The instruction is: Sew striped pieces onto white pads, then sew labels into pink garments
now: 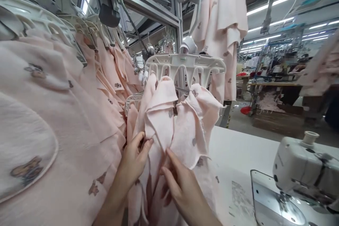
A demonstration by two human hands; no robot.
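Note:
Pink printed fabric pieces [161,123] hang from a white plastic clip hanger [185,61] in the middle of the view. At the left edge of these pieces is my left hand [136,155], its thumb and fingers closed on the fabric. My right hand [177,174] is a little lower and to the right, in front of the hanging cloth, with thumb and index finger bent near each other at a fabric edge. Whether cloth lies between those fingertips is hard to make out.
More pink garments [53,120] on hangers fill the left side. A white sewing machine [302,173] stands on a white table [238,141] at the lower right. Metal rails [150,3] run overhead. A person [290,60] is far back at the right.

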